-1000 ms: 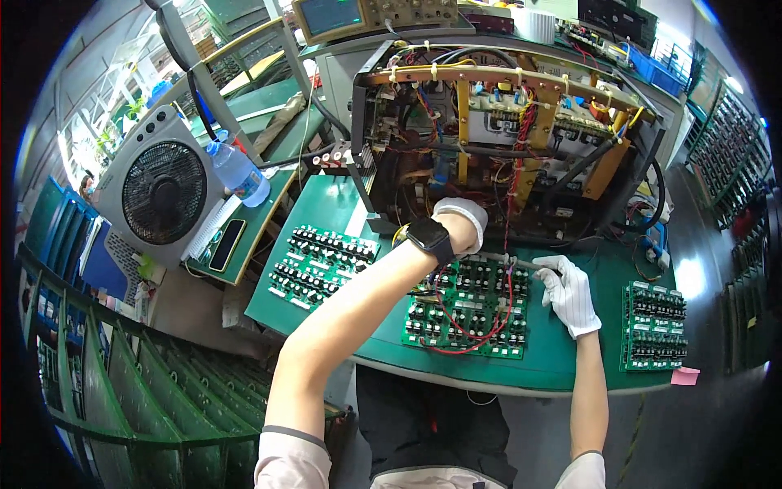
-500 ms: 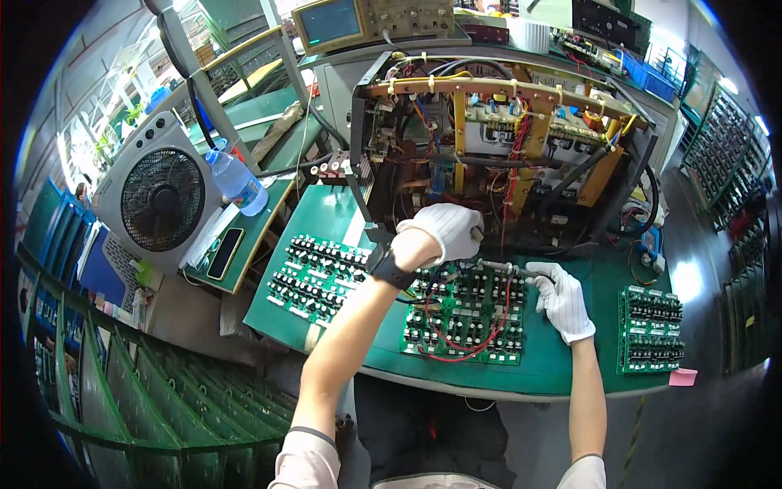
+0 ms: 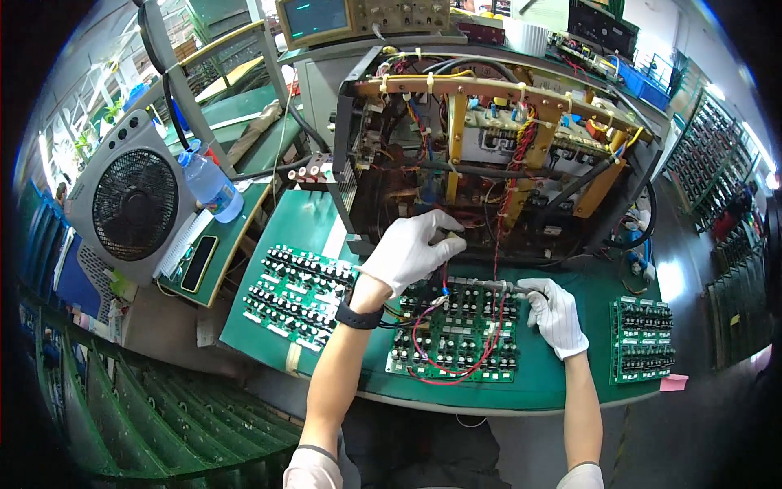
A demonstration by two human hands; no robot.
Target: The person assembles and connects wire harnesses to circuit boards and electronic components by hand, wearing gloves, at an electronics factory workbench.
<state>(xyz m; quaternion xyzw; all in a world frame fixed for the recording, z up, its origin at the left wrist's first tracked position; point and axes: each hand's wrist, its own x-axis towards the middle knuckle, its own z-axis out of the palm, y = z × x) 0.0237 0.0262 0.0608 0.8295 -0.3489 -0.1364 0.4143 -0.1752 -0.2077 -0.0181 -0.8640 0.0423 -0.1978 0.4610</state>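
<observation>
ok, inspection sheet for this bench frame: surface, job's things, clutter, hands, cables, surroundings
Surface: green bench mat, mostly covered by boards.
Job's things: middle circuit board under both hands; open wired chassis behind it.
Clutter: left circuit board, right circuit board, water bottle, pink note.
Hands: left hand, gloved, fingers at the chassis's lower edge, grip unclear; right hand, gloved, closed on a slim metal tool.
Cables: red wire looping over the middle board; bundled wiring inside the chassis.
Surroundings: white fan, oscilloscope, board racks.

Green workbench [image 3: 562, 391], racks [image 3: 717, 163] right (probably shelving), bright windows [image 3: 73, 138] left.
</observation>
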